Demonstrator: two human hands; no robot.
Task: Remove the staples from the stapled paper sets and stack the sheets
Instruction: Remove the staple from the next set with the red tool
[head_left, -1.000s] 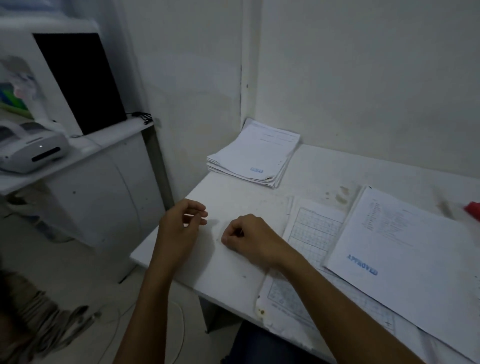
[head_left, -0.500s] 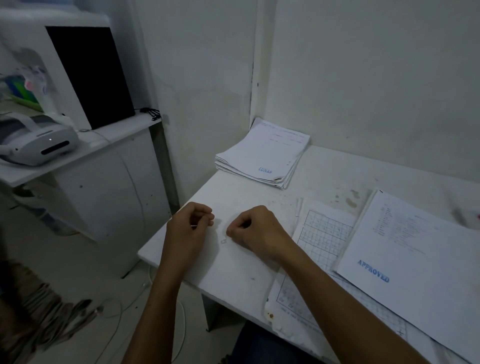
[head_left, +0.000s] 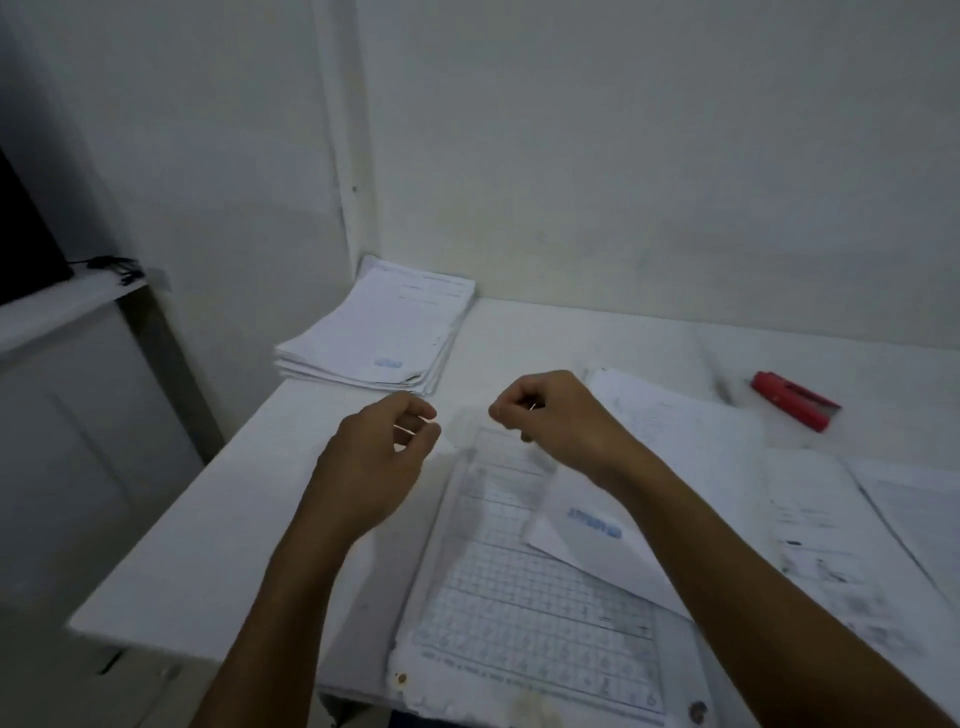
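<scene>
- Our right hand has its fingers curled tight, and a thin pale glint shows between thumb and forefinger; we judge it to be a pulled staple pinched there, though it is too small to be certain.
- Our left hand has its fingers curled loosely toward the thumb; a light streak crosses the gap, but we cannot tell whether it holds anything.
- Both hands hover just above the top edge of the grid sheet, which we take as our landmark. It lies flat at the near edge of the white table.
- A stamped sheet overlaps the grid sheet's right side, partly under our right forearm.
- Farther right of the grid sheet lie more loose pages.
- Beyond the grid sheet, against the corner of the wall, sits a stack of papers; we judge it the finished pile.
- Well right of the grid sheet and farther back rests a red stapler.
- As we judge it, the task is midway: one pile is built, while the sheets by the grid sheet await stacking.
</scene>
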